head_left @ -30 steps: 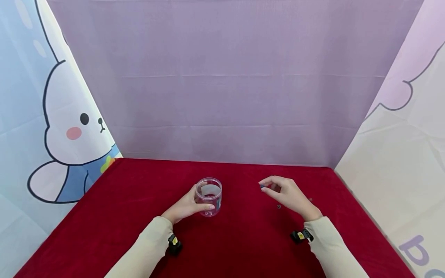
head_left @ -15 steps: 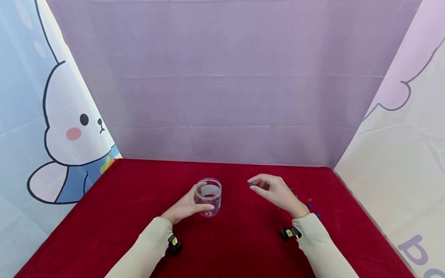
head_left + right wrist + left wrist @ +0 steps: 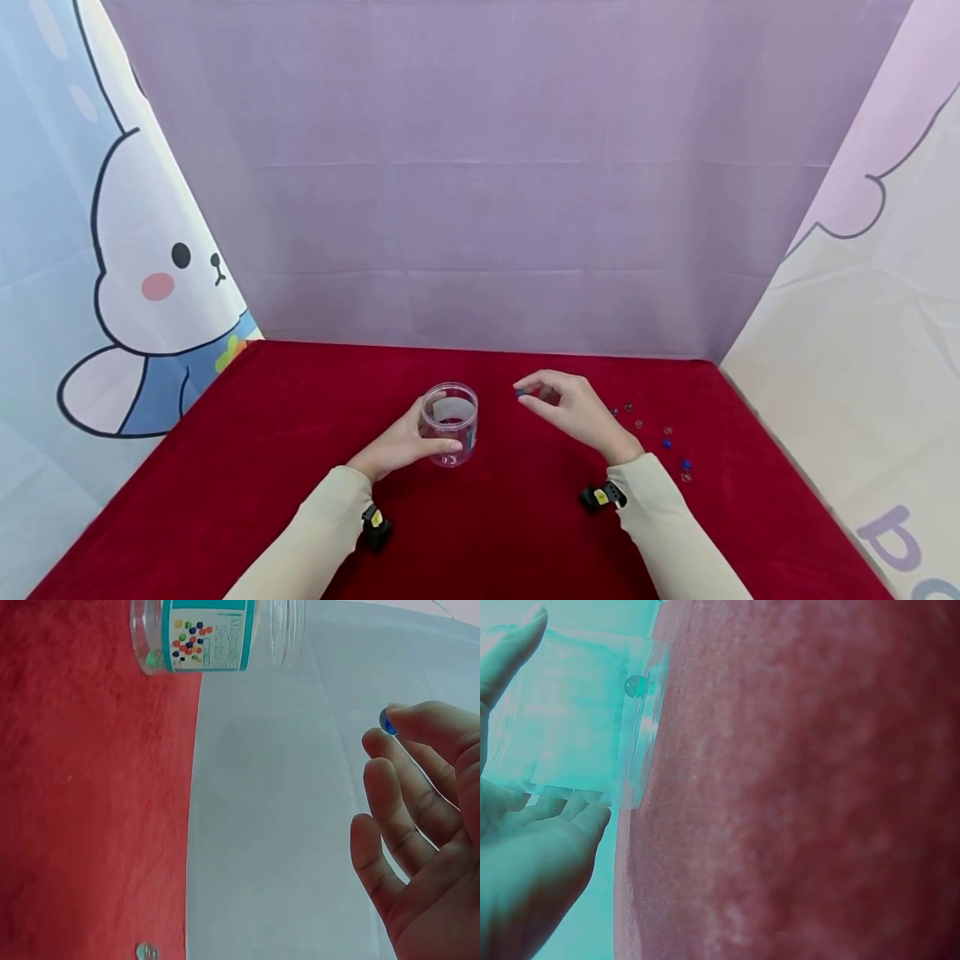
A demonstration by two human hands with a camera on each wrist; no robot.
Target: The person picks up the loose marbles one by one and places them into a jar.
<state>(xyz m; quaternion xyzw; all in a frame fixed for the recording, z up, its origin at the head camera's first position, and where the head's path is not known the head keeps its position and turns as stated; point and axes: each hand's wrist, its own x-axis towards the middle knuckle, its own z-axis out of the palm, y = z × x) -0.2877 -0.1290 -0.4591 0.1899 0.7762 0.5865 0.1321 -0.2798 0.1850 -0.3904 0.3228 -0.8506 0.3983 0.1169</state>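
Observation:
My left hand (image 3: 401, 442) grips a clear plastic jar (image 3: 467, 435) round its side, thumb in front. The jar stands upright on the red cloth, its mouth open at the top. A greenish glass marble (image 3: 635, 686) lies at the jar's bottom in the left wrist view. My right hand (image 3: 573, 410) is raised to the right of the jar, apart from it. Between thumb and index finger it pinches a blue marble (image 3: 387, 721); the other fingers are spread in the right wrist view. A label (image 3: 206, 634) with printed coloured balls wraps the jar.
Loose marbles lie on the red cloth (image 3: 525, 517) beyond the right wrist: two blue ones, including a blue marble (image 3: 686, 464), and several clear ones, such as a clear marble (image 3: 628, 407). A purple curtain (image 3: 480, 208) hangs behind, with printed cloths at both sides.
My right hand has moved left toward the jar with the blue marble, uncovering the loose marbles on the right. The left hand and jar have stayed in place.

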